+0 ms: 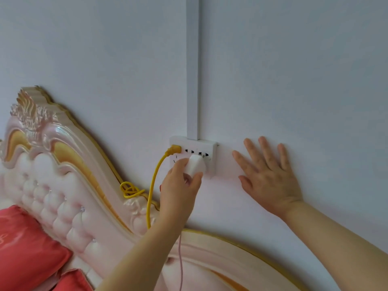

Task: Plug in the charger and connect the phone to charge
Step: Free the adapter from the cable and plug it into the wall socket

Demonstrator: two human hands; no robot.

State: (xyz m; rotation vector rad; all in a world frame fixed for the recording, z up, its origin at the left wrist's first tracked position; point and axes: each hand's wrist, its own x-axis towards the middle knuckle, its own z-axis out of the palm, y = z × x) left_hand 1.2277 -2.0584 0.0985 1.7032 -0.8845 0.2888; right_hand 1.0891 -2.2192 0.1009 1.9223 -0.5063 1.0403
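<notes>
Left grip (180, 185) pinching white blocky charger (195, 164) at wall socket (211, 148), right hand (268, 177) spread flat

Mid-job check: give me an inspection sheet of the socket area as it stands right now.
Surface: wall, bare, trunking down to socket.
Job's things: charger at socket; phone not seen.
Clutter: nothing seen.
Grippers: left hand grips charger; right hand flat on wall, open.
Cables: yellow cable plugged in at socket's left, knotted on headboard; pink cable hangs below left hand.
Surroundings: red pillow.
</notes>
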